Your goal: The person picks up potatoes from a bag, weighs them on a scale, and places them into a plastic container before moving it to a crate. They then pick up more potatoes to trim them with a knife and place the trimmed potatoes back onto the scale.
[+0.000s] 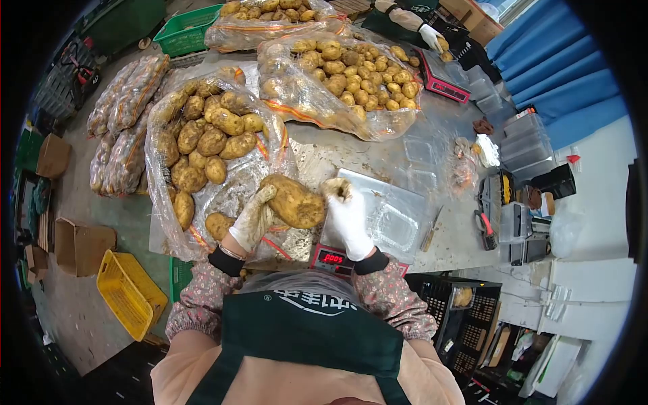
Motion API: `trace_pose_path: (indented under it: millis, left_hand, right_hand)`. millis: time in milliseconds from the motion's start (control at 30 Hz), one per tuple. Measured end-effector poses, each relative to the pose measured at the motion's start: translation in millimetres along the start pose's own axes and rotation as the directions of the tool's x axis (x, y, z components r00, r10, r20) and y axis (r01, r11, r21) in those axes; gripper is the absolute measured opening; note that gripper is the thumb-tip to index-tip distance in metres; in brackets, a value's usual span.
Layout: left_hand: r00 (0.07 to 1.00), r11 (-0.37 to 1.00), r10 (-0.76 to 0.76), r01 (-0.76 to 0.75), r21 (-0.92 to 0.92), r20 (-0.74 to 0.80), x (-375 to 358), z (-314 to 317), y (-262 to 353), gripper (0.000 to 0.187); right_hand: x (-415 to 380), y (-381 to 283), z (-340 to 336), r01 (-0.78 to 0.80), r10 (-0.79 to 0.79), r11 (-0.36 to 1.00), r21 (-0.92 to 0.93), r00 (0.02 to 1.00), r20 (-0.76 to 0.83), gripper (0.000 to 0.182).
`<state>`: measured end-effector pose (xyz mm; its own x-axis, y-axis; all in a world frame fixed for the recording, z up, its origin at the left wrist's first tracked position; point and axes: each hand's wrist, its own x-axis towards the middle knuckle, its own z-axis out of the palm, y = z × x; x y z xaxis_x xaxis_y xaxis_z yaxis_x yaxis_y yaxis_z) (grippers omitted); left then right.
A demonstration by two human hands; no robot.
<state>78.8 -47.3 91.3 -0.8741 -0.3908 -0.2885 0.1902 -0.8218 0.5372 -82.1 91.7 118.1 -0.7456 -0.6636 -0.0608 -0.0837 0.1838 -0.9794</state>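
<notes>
My left hand (pixel 252 220), in a dirty white glove, is closed around the left end of a large potato (pixel 292 201). The potato is held above the table's front part and has dark soil patches. My right hand (pixel 349 217), gloved in white with soiled fingertips, is beside the potato's right end. Its fingers are curled closed; what they hold, if anything, is hidden. Under and right of that hand, a clear plastic tray (pixel 388 210) lies over a red scale (pixel 343 267) with a lit display. Left of my left hand is an open plastic sack of potatoes (pixel 210 140).
Another open potato sack (pixel 351 77) lies farther back. A knife (pixel 432 229) and red-handled tool (pixel 484 226) lie at right, near stacked clear trays (pixel 526 145). Across the table, a co-worker's gloved hand (pixel 432 38) is near a second scale (pixel 442 84). A yellow crate (pixel 131 293) stands lower left.
</notes>
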Motion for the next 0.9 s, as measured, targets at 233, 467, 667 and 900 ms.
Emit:
trace_pose_path:
  millis: [233, 467, 667, 900]
  left_hand:
    - [0.997, 0.987, 0.060, -0.065, 0.148, 0.037, -10.7, 17.8, 9.6, 0.048]
    - [0.998, 0.989, 0.046, -0.041, 0.142, -0.032, -9.0, 16.0, 5.2, 0.044]
    - [0.985, 0.925, 0.002, 0.064, 0.374, -0.174, 1.6, 25.8, -3.9, 0.042]
    - [0.967, 0.818, 0.173, -0.037, 0.574, -0.185, 14.6, 15.0, 0.6, 0.040]
  right_hand:
    - [-3.1, -15.1, 2.9, 0.177, -0.207, 0.971, 0.158, 0.958, 0.200, 0.016]
    - [-5.6, -2.3, -15.8, 0.272, -0.272, 0.918, -0.290, 0.961, 0.041, 0.044]
    - [-44.0, -48.6, 7.0, 0.555, -0.361, 0.492, -0.671, 0.831, 0.423, 0.106]
    - [-36.0, -22.2, -19.4, 0.026, -0.062, 0.990, 0.140, 0.962, 0.266, 0.109]
